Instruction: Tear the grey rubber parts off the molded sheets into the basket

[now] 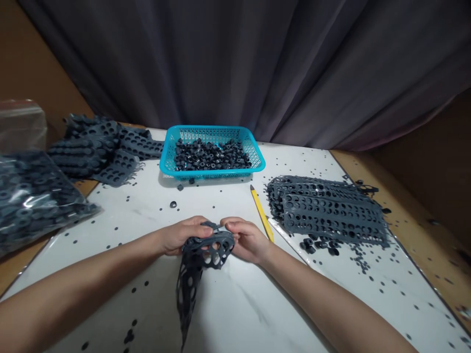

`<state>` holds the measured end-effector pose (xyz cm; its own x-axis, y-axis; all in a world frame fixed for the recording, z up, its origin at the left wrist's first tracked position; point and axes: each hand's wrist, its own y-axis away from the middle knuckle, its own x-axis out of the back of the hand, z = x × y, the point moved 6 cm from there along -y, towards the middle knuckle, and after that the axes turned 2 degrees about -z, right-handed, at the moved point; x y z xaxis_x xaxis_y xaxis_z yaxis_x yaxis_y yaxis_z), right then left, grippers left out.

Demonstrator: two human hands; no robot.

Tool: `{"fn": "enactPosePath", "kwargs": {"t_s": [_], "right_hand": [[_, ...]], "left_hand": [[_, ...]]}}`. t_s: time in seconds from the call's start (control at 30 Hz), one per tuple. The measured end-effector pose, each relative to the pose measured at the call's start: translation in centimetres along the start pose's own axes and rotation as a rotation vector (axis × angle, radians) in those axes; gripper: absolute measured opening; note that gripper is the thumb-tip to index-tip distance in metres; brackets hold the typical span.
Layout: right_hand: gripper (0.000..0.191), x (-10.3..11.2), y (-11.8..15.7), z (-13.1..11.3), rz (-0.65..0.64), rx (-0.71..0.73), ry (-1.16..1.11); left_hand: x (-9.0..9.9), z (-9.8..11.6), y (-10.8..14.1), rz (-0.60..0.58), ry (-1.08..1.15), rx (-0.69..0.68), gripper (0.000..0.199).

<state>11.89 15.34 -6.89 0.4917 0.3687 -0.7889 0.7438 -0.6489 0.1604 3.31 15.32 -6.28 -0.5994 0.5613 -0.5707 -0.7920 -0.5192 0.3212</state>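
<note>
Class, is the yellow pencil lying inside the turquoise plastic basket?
No, the yellow pencil lies on the white tabletop, outside the turquoise plastic basket.

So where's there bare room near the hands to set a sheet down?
The white tabletop is most open between the blue plastic basket, the yellow pencil and the left hand, though dotted with small rubber bits. Another dotted patch lies below the stacked perforated rubber sheets, beside the right forearm. The left side is crowded: piled sheets and a bagged heap of grommets.
</note>
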Motion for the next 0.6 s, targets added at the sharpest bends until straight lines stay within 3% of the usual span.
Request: {"fn": "enactPosePath", "kwargs": {"t_s": [0.07, 0.2, 0.3, 0.47, 0.6], "right_hand": [[0.038, -0.1, 0.1, -0.4, -0.014, 0.01, -0.018], [0.043, -0.2, 0.7, -2.7, -0.057, 0.187, -0.108], [0.037, -0.8, 0.9, -3.1, -0.099, 0.188, 0.149], [0.024, -0.7, 1.3, -3.8, 0.143, 0.264, 0.651], [0.007, -0.4, 1.3, -3.6, 0.275, 0.221, 0.683]], "left_hand": [[0.0, 0.0, 0.3, 0.005, 0.0, -0.002, 0.036], [1.0, 0.7, 0.9, 0.104, -0.001, -0.086, 0.035], [1.4, 0.7, 0.8, 0.131, -0.038, -0.096, 0.032], [1.6, 0.5, 0.5, 0.134, -0.07, -0.11, 0.027], [1.8, 0.9, 0.7, 0.172, -0.087, -0.203, 0.024]]}}
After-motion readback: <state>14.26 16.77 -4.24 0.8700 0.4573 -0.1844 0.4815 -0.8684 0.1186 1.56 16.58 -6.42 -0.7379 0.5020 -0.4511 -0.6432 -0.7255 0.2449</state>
